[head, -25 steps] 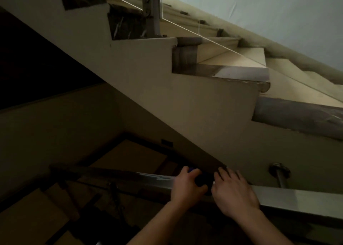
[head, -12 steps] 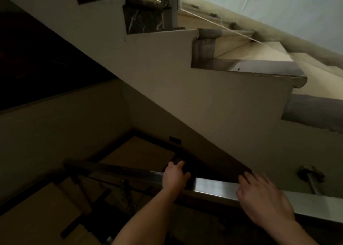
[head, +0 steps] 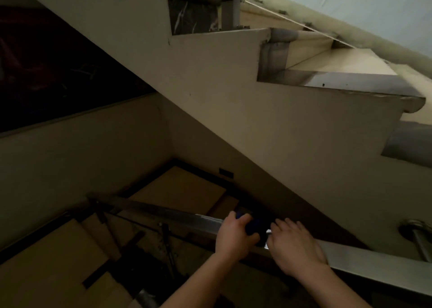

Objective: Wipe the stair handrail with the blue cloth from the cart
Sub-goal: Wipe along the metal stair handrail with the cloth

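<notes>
Wiping along the dim stairwell

The left hand [head: 233,236] curls round the blue cloth [head: 253,227], pressing it onto the handrail [head: 374,259] so it rubs the metal; the right hand [head: 295,247] lies flat just beside, fingers straight, holding nothing, probably for balance.
</notes>
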